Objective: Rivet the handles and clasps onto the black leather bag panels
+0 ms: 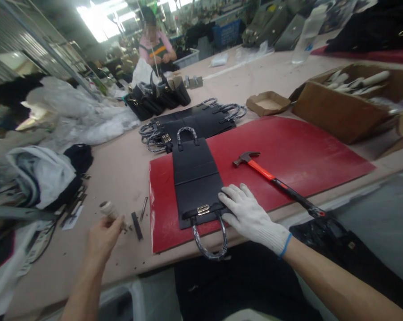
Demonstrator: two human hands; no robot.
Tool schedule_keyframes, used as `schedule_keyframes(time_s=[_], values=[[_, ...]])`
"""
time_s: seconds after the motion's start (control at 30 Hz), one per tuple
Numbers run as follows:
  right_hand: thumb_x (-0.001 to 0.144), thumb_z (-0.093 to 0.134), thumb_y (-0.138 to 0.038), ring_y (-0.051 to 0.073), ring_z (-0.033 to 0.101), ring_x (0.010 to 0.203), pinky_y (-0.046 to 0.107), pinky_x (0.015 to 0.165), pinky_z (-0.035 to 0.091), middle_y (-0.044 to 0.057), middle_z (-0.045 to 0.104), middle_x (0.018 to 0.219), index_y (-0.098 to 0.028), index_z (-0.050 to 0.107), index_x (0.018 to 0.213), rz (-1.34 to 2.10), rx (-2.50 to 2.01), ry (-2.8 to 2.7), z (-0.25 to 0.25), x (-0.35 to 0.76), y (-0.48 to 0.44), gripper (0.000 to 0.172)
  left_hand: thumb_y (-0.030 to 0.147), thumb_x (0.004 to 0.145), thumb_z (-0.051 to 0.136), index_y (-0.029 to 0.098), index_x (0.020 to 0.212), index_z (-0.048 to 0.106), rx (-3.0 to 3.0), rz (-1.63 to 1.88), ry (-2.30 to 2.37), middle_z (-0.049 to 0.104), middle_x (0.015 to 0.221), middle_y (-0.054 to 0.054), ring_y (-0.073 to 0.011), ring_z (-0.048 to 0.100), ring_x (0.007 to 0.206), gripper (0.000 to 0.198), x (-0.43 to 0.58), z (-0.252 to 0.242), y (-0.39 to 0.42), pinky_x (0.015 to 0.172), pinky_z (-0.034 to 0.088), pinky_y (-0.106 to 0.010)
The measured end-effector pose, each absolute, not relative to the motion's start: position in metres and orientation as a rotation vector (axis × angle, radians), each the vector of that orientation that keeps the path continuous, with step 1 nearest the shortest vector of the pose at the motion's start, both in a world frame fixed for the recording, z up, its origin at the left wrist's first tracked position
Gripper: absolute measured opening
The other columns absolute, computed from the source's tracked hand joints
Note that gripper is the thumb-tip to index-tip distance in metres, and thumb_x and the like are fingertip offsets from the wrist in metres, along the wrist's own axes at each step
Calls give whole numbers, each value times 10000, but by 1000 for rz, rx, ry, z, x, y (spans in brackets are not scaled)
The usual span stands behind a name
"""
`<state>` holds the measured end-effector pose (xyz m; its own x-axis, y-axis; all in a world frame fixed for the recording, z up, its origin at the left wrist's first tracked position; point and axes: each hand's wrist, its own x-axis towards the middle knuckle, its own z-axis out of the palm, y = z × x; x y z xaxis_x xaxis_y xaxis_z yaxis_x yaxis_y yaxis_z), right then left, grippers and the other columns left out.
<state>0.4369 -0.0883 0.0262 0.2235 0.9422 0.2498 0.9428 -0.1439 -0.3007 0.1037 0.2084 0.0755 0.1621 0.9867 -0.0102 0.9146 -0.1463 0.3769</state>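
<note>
A black bag panel (199, 171) lies flat on a red board (288, 142), with a gold clasp (203, 209) near its front end. Wrapped handles stick out at both ends, and the near handle (225, 249) hangs over the board's edge. My right hand (246, 214), in a white knitted glove, rests on the panel's right edge with fingers stretched out. Bare, my left hand (104, 234) is over the table to the left, its fingers pinched together by a whitish cylinder (108, 208) and small metal bits (127, 228). What the pinch holds is unclear.
A claw hammer (271, 176) lies on the board's right. Behind are stacked black panels (197, 119), several finished bags (157, 96) and a cardboard box (342, 104). A dark bar (137, 225) and thin metal rod (143, 208) lie left. Another person (156, 47) is in the background.
</note>
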Motion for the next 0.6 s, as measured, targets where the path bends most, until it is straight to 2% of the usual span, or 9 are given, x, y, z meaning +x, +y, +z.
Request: schedule_keyframes(time_s=[0.1,0.17,0.27,0.37,0.4,0.47,0.53,0.6], values=[[934,714,-220,379,408,1415,628,1245,226,161,505,1518,-136,586,1426,2,-2116,-1746,24,438,-89,516,474,844,565,178,698,673,2220,-266,1994,726,756,-150,-395,723,908,347,70,57,219,735,549,-417],[945,697,-204,372,418,1405,628,1234,233,159,512,1507,-145,604,1403,-1,-2115,-1742,26,440,-89,471,447,884,514,162,734,686,2214,-451,1977,734,838,-192,-415,713,950,365,65,48,213,780,546,-444],[948,699,-190,345,486,1325,612,1212,250,134,581,1404,-174,671,1296,-7,-2109,-1750,37,440,-81,349,435,953,436,101,951,714,2396,-259,1997,718,1030,-243,-428,679,1034,435,80,43,190,862,536,-497],[929,759,-254,303,573,1125,527,1130,354,97,655,1162,-186,729,1105,28,-2138,-1857,58,433,-65,191,360,1003,422,116,1121,682,2705,244,1645,695,1138,-186,-340,662,1060,375,120,45,155,906,538,-442],[922,777,-293,294,584,1054,487,1061,407,89,657,1079,-185,732,1030,54,-2173,-1902,65,429,-59,160,342,1016,435,142,1102,684,2742,364,1435,698,1122,-153,-305,663,1038,331,138,47,142,910,539,-416],[905,798,-375,296,589,970,424,894,462,85,642,978,-188,710,926,90,-2286,-1962,76,420,-48,208,299,1024,498,175,1055,689,2768,461,1050,696,1098,-107,-257,657,1018,229,175,48,116,925,535,-378],[892,801,-415,309,598,933,395,780,455,90,632,950,-188,686,908,88,-2397,-1979,82,412,-38,254,280,996,600,187,1028,686,2791,392,849,685,1085,-89,-255,641,1010,131,209,50,94,907,538,-381],[901,778,-380,310,614,902,380,727,442,96,629,944,-184,672,939,68,-2450,-2000,83,408,-31,226,270,962,671,185,988,685,2838,250,805,671,1051,-88,-274,628,987,91,235,51,80,862,545,-401]])
